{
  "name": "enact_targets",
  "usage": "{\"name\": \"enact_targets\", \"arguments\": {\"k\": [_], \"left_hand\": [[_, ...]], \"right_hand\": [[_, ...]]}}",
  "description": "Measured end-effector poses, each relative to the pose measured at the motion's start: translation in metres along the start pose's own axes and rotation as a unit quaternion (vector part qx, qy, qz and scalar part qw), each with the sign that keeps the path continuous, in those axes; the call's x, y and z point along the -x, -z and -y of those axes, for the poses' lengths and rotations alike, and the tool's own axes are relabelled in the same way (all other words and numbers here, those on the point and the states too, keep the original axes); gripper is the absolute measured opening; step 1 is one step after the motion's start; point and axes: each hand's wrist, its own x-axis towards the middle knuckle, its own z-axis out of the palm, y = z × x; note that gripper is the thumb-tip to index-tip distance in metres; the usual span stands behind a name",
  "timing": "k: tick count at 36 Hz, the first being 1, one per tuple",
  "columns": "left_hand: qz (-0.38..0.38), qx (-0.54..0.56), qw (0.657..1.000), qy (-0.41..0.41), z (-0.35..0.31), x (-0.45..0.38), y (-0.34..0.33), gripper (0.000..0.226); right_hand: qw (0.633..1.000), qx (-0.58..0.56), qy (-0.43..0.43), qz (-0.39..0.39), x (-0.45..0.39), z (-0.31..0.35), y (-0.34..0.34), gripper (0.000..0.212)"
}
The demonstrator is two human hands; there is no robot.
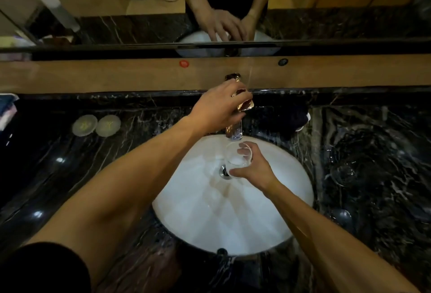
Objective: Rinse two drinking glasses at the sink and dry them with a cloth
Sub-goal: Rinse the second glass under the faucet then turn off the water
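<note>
Nearest us, our two bare forearms reached out over the white oval basin (198, 218) sunk into the black marble tabletop (373, 199). Our right hand (253, 169) was curled round a clear drinking glass (239, 160), thumb on the near side and fingers wrapped over the far rim, holding it upright above the drain (224, 172) and just under the spout; something pale, water or foam as far as we could tell, showed at its bottom. Beyond it our left hand (217, 109) gripped the shiny faucet (235, 127) from above, fingers closed over its top, so we judged the rinse of the first glass to be just underway. To the right, on the dark tabletop, a faint round outline (344, 173) may have been the second glass, though we could not be sure. Farther back lay two pale round coasters (96, 125) on the left and a dark cloth (284, 117) bunched behind the basin on the right. The risks we saw: a wet, one-handed grip could let the glass slip and crack against the basin; raising it could knock the rim on the spout; and a nearly invisible glass on black marble could be swept off by an elbow.
</note>
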Motion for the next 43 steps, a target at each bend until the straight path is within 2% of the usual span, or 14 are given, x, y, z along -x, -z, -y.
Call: {"name": "enact_targets", "arguments": {"k": [4,6,13,25,27,29,33,36,39,41,43], "left_hand": [[-0.058,-0.04,0.997,-0.025,0.002,-0.003,-0.006,0.037],[-0.081,-0.056,0.994,-0.04,0.002,-0.003,-0.009,0.039],[-0.122,-0.037,0.991,-0.033,0.003,-0.01,-0.008,0.025],[-0.103,-0.011,0.995,0.009,0.006,-0.009,-0.001,0.034],[-0.117,0.02,0.992,0.05,0.005,0.001,-0.003,0.044],[-0.133,0.075,0.98,0.127,0.005,0.023,-0.008,0.052],[-0.163,0.148,0.924,0.312,0.017,0.097,-0.03,0.055],[-0.087,0.086,0.887,0.445,0.032,0.17,-0.053,0.067],[0.068,0.07,0.816,0.569,0.04,0.239,-0.069,0.083],[0.156,0.08,0.787,0.591,0.042,0.274,-0.081,0.093],[0.206,0.065,0.794,0.568,0.041,0.29,-0.088,0.102]], "right_hand": [[1.0,-0.026,-0.007,-0.005,-0.008,0.003,-0.001,0.083],[0.999,-0.042,-0.009,-0.006,-0.01,0.003,-0.001,0.082],[0.999,-0.045,-0.008,-0.003,-0.018,0.004,-0.006,0.084],[0.999,-0.036,-0.004,0.0,-0.02,0.004,-0.005,0.084],[0.999,-0.036,-0.006,0.0,-0.019,0.003,-0.005,0.086],[0.999,-0.039,-0.008,-0.001,-0.019,0.002,-0.005,0.086],[1.0,-0.016,-0.021,-0.001,-0.018,0.001,-0.001,0.081],[0.999,0.019,-0.029,0.005,-0.019,0.0,0.002,0.079],[0.998,0.043,-0.039,0.028,-0.023,-0.001,0.004,0.077],[0.996,0.039,-0.046,0.058,-0.025,-0.001,0.004,0.079],[0.995,0.027,-0.052,0.086,-0.027,0.0,0.002,0.085]]}}
